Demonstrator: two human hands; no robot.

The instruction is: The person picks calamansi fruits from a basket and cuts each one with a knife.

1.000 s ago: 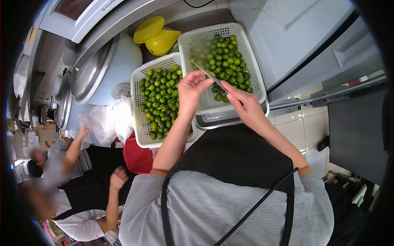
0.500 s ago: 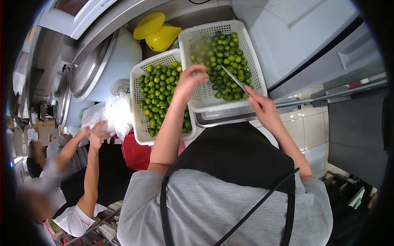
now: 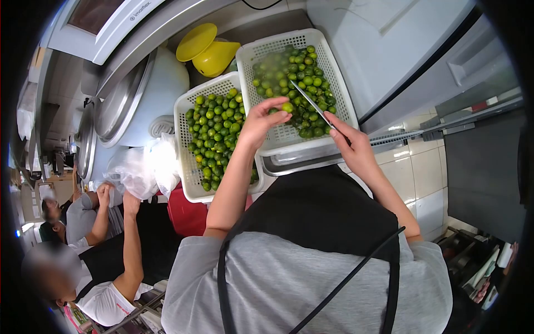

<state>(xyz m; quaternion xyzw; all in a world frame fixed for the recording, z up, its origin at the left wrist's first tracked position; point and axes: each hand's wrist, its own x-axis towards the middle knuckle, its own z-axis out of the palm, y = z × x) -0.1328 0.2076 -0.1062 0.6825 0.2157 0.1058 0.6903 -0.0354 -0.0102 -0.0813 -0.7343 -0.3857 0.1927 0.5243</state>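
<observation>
Between the fingertips and thumb of my left hand point(image 3: 262, 121) is a small green citrus fruit point(image 3: 287, 107). My right hand point(image 3: 350, 146) is closed round the handle of a knife point(image 3: 311, 103), whose blade points up and left over the fruit. Both hands are above the near part of the right white basket point(image 3: 340, 78), which holds a pile of green fruits point(image 3: 311, 81). The left white basket point(image 3: 179, 128), beside it, is filled with more of them. The blade and the held fruit are apart.
A yellow scale point(image 3: 214, 58) stands behind the baskets. Left are a large lidded container point(image 3: 169, 83), white plastic bags point(image 3: 144, 170) and a red container point(image 3: 186, 214). Two other people are at the left, one with hands point(image 3: 131, 203) at the bags. A metal tray point(image 3: 300, 162) lies under the right basket.
My left hand, earlier near the blade and then drawn back, now holds a fruit. The knife has moved right, away from my left hand. The co-worker's hands have shifted at the bags.
</observation>
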